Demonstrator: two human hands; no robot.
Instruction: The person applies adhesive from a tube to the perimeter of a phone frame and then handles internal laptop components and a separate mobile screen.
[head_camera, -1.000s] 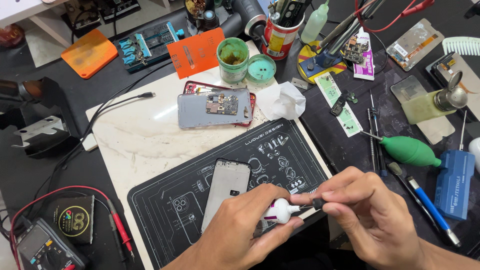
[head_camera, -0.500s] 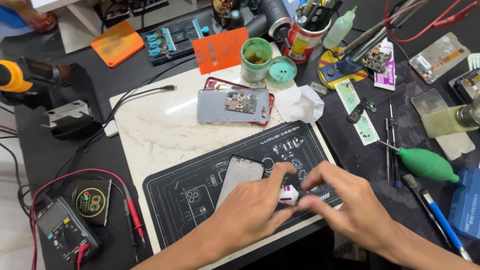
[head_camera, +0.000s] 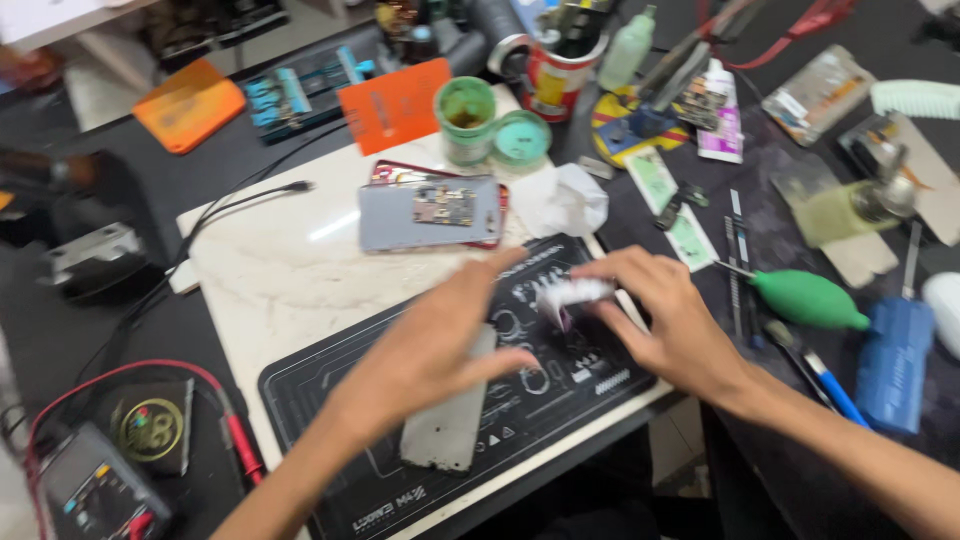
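My right hand (head_camera: 672, 322) holds a small white tube (head_camera: 574, 294) over the black work mat (head_camera: 330, 400). Just to its left, my left hand (head_camera: 435, 345) is blurred, with its fingers spread and nothing in them; its index finger points toward the tube. Beneath my left hand a grey phone panel (head_camera: 448, 425) lies flat on the mat, partly hidden. Farther back, an opened phone with a red frame and a small circuit board (head_camera: 430, 212) rests on the white marble slab (head_camera: 270, 270).
Crumpled white tissue (head_camera: 570, 198) lies behind the mat. A green blower bulb (head_camera: 808, 298), blue-handled tools (head_camera: 830, 385) and a blue block (head_camera: 893, 362) are at the right. A green jar (head_camera: 466, 112) and a red tool cup (head_camera: 556, 72) stand at the back. A multimeter (head_camera: 90, 490) with a red lead is at the front left.
Both hands pinched the white tube together near the mat's front edge. Now the left hand has come off it and spread, and the right hand has carried the tube farther back.
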